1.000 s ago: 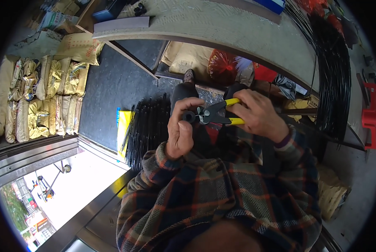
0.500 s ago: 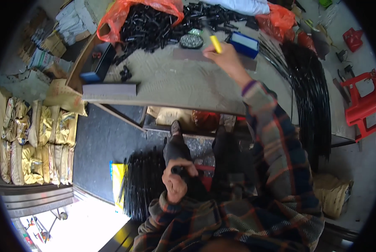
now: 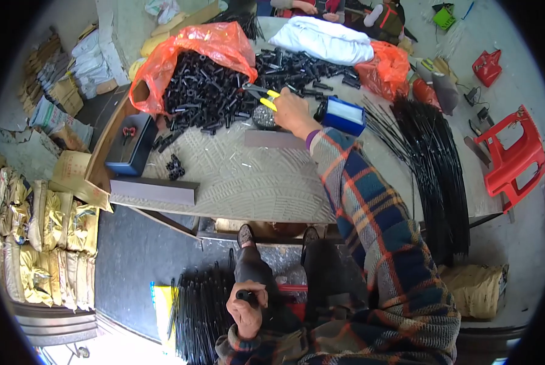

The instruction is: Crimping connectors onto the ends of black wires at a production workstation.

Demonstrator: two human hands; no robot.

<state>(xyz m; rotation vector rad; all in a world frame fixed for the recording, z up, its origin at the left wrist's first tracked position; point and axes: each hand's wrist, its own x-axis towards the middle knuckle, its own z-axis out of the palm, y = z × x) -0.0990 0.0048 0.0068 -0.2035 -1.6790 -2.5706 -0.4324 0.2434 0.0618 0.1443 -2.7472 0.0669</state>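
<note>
Reaching far over bench point(image 3: 236, 182), right hand point(image 3: 291, 109) closed on yellow-handled pliers point(image 3: 261, 96) beside black parts pile point(image 3: 205, 91); left hand point(image 3: 245, 310) fisted on black rod point(image 3: 246, 296) near lap. Risk: pliers snag pile, parts roll off.

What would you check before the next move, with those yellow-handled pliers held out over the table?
1. Right hand grips the pliers: ok.
2. Left hand holds a small black part at the lap: ok.
3. Whether the pliers' jaws are open or shut: cannot tell.
4. Black parts lie within reach, spilling from the orange bag: ok.
5. Bare spot on the table in front of the person: ok.
6. Blue box sits close by the right wrist, could get knocked: not ok.
</note>
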